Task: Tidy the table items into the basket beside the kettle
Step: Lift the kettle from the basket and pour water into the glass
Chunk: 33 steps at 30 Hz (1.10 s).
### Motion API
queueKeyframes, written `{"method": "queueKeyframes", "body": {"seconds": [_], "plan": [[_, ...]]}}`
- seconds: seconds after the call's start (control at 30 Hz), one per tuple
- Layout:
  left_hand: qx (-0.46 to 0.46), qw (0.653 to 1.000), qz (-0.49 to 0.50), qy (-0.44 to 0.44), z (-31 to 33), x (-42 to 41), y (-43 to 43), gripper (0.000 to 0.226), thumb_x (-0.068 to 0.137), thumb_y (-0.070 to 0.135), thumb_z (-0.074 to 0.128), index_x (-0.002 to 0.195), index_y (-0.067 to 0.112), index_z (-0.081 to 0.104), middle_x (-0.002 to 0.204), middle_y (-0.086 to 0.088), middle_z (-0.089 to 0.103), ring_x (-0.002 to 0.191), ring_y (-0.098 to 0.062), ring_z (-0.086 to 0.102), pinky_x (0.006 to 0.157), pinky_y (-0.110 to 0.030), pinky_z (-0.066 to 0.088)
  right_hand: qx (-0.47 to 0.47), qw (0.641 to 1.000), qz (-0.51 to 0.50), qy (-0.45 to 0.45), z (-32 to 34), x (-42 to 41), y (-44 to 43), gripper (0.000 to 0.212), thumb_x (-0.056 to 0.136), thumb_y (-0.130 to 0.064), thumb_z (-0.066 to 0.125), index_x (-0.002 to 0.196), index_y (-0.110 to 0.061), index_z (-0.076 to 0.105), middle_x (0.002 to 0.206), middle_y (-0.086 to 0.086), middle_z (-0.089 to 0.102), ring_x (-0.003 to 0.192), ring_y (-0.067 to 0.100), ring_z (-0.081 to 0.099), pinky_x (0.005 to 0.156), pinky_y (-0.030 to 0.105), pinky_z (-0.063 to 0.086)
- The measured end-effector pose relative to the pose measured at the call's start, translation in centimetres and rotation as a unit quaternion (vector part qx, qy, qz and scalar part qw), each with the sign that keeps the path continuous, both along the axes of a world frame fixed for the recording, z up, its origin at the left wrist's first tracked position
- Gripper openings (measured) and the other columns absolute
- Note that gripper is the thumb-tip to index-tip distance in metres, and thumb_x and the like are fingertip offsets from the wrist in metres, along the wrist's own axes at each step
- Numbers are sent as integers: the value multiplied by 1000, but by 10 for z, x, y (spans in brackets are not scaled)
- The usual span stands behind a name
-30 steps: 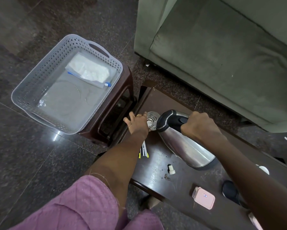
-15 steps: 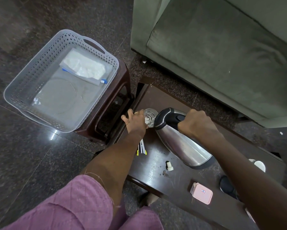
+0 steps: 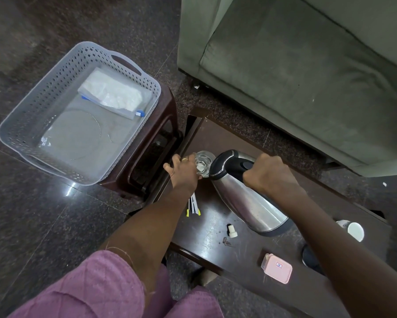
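My right hand (image 3: 267, 172) grips the black handle of a steel kettle (image 3: 245, 198), tilted with its spout toward a clear glass (image 3: 203, 164). My left hand (image 3: 183, 171) holds that glass at the left end of the dark wooden table (image 3: 216, 134). A grey perforated basket (image 3: 25, 115) sits on a brown stool (image 3: 167, 115) to the left; inside lie a zip bag of white stuff (image 3: 115, 94) and a clear plate (image 3: 76, 136). On the table lie thin packets with yellow tips (image 3: 193, 206), a small white cap (image 3: 232, 231) and a pink lidded box (image 3: 276, 268).
A grey-green sofa (image 3: 296, 65) stands behind the table. A white cup (image 3: 354, 230) and a dark round base (image 3: 310, 258) sit at the table's right, partly behind my right arm. Dark polished stone floor (image 3: 43, 226) surrounds the stool.
Both hands keep their hold on the glass and the kettle. The view has shifted slightly; the kettle stays tilted at the glass.
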State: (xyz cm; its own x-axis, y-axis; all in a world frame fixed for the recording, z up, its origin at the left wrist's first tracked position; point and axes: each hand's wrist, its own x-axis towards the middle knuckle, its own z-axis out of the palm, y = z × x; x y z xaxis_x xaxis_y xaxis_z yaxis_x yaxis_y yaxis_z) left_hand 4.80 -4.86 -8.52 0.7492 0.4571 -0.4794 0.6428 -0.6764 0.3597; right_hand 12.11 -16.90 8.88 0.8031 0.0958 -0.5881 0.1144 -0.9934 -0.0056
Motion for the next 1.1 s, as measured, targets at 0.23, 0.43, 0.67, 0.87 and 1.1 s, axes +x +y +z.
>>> {"method": "queueKeyframes", "body": {"seconds": [0.23,0.43,0.67,0.87,1.1], "plan": [[-11,1000,12,-9,0,-2,0,63,78,32,71,132,28,39,118,0,64,130,-25,26,104,-54,20,18,1000,-18,15,1,-3,-5,23,68,-20,52,88,-8,52,85,13,52,87,37,60,78,39,53],[-11,1000,16,-14,-1,-3,0,64,78,32,70,133,29,39,117,1,64,129,-25,26,103,-54,22,14,1000,-14,14,-2,-8,-5,24,69,-22,53,90,-9,52,86,14,51,88,38,59,80,40,53],[-12,1000,16,-18,-2,-5,-1,70,78,31,71,138,28,35,118,-1,63,130,-25,27,103,-53,22,1,1000,-26,16,-3,-10,-4,32,70,-21,54,99,-6,54,89,14,50,93,39,58,83,39,51],[8,1000,6,-15,-4,-4,-1,68,78,32,70,136,28,36,122,0,62,131,-25,27,102,-54,22,0,1000,-26,12,-5,-9,-2,36,71,-22,55,103,-6,55,101,20,57,96,40,58,85,40,51],[16,1000,-2,-12,-5,-5,-2,66,80,32,69,137,27,35,125,2,60,132,-25,27,103,-54,22,-3,1000,-27,11,-6,-8,0,37,70,-22,56,102,-6,56,87,14,49,94,39,59,81,38,50]]}}
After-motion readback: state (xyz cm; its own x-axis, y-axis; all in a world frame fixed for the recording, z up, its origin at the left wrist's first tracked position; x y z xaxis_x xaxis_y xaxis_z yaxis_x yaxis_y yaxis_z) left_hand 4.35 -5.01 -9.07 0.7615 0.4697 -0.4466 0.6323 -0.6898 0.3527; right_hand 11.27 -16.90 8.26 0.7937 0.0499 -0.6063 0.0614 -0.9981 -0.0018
